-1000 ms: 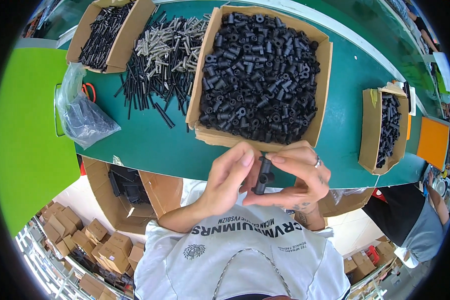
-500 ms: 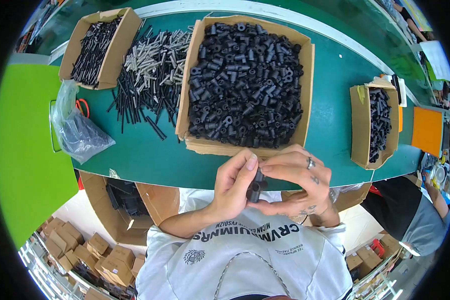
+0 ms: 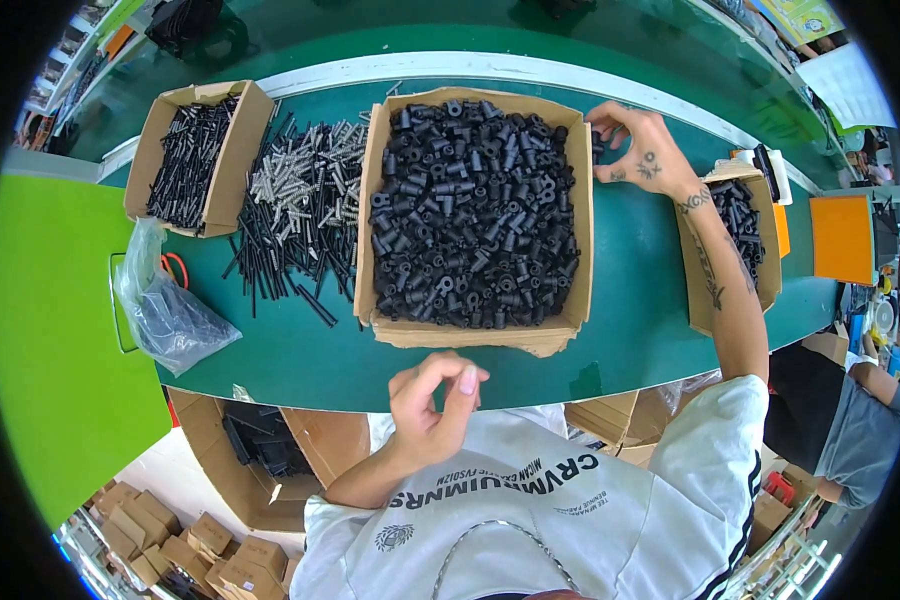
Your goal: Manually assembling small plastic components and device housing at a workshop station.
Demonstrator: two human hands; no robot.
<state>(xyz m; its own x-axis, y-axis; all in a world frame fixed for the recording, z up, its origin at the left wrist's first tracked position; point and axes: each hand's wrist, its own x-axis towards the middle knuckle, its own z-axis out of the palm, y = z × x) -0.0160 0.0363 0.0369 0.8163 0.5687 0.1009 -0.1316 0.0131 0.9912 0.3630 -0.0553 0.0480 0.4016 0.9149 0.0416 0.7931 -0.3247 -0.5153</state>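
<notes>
- Left hand (image 3: 437, 402): on the near side of the large carton, apart from it; fingers curled narrow, thumb against the index finger, palm turned inward, with nothing showing in its grip.
- Large carton (image 3: 480, 336): filled with short black pipe-like fittings (image 3: 470, 220), it stands on the green table (image 3: 635, 300) ahead of the left hand.
- Clear plastic bag (image 3: 170, 310): left of the carton.
- Small cardboard box (image 3: 694, 275): right of the carton, partly behind the right forearm.
- Black and silver rods (image 3: 305, 180): heaped just left of the carton.
- Right hand (image 3: 604, 146): beyond the carton's right wall, much nearer the dark piece (image 3: 598, 148) at its fingertips; arm stretched forward, wrist bent left, thumb and fingers half-curled around that piece (its long axis is mostly hidden, and I cannot tell how firmly it is gripped).
</notes>
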